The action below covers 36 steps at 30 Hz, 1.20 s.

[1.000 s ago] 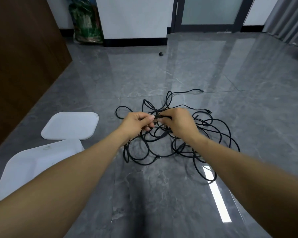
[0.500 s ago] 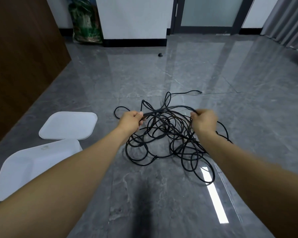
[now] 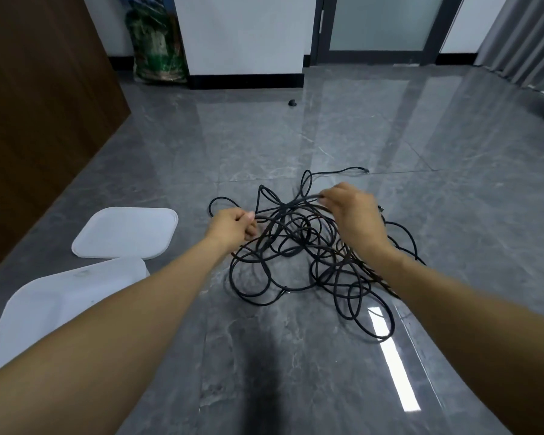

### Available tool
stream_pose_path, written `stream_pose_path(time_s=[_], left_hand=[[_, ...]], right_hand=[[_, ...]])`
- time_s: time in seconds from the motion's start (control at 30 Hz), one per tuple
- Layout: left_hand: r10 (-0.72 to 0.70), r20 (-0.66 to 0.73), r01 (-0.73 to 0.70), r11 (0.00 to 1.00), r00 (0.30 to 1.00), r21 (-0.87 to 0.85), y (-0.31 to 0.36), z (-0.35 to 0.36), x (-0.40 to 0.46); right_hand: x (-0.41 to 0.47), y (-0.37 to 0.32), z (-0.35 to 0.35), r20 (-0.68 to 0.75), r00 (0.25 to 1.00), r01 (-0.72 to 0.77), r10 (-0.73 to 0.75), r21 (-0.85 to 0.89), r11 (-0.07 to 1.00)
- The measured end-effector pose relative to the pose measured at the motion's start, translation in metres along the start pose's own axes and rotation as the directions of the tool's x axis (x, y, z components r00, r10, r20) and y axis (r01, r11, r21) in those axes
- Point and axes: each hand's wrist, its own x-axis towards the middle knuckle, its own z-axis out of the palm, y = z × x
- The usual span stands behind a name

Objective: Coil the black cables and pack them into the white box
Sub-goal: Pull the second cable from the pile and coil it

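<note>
While both hands [image 3: 296,221] pinch it, one black cable [image 3: 288,208] strand runs left–right, hands apart.

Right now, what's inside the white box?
The white box looks empty: only its pale inside shows, with no cables in it. The left arm covers its near corner, so that part can't be seen. Its lid lies on the floor beside it.

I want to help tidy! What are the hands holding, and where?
Both hold one black cable from the tangle: left hand near its end, right hand farther along.
</note>
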Motion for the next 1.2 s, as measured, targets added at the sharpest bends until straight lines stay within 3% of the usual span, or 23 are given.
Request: stream_pose_path(time_s=[0.1,0.2,0.33,0.47,0.57,0.7,0.8,0.9,1.03,1.1,1.2], left_hand=[[-0.009,-0.05,0.011,1.0,0.999,0.029,-0.005,-0.006,0.001],[-0.006,-0.08,0.013,0.995,0.997,0.097,-0.005,-0.007,0.003],[-0.025,-0.016,0.028,0.974,1.0,0.224,0.0,-0.007,0.0],[-0.03,0.006,0.026,0.957,1.0,0.288,0.003,-0.009,-0.001],[-0.074,-0.027,0.078,0.941,0.997,0.33,0.002,-0.01,0.0],[-0.156,-0.12,0.19,0.909,0.98,0.372,0.001,-0.014,0.004],[-0.119,-0.076,0.137,0.945,0.99,0.297,0.002,-0.01,0.004],[-0.069,-0.02,0.072,0.96,0.997,0.269,0.004,-0.003,0.0],[-0.1,-0.021,0.102,0.963,0.995,0.248,0.0,0.004,-0.001],[-0.116,-0.025,0.118,0.958,0.993,0.26,-0.001,0.004,-0.002],[-0.105,-0.001,0.1,0.947,0.994,0.304,-0.001,0.008,-0.003]], right_hand=[[0.008,0.016,-0.011,-0.118,0.948,-0.274,0.297,0.181,0.945],[0.01,0.031,-0.015,-0.204,0.836,-0.451,0.51,0.276,0.849],[0.009,0.042,-0.017,-0.227,0.687,-0.581,0.69,0.398,0.71],[0.008,0.046,-0.019,-0.149,0.492,-0.587,0.858,0.67,0.453],[0.005,0.043,-0.024,-0.053,0.515,-0.526,0.856,0.769,0.364],[0.002,0.039,-0.029,0.145,0.643,-0.489,0.752,0.834,0.257],[0.001,0.035,-0.029,0.21,0.671,-0.492,0.711,0.844,0.215],[0.001,0.032,-0.028,0.281,0.717,-0.433,0.638,0.897,0.091],[-0.001,0.029,-0.028,0.36,0.785,-0.441,0.504,0.896,0.047],[0.001,0.028,-0.027,0.356,0.772,-0.446,0.526,0.893,0.05],[0.003,0.032,-0.023,0.344,0.683,-0.425,0.644,0.905,-0.032]])
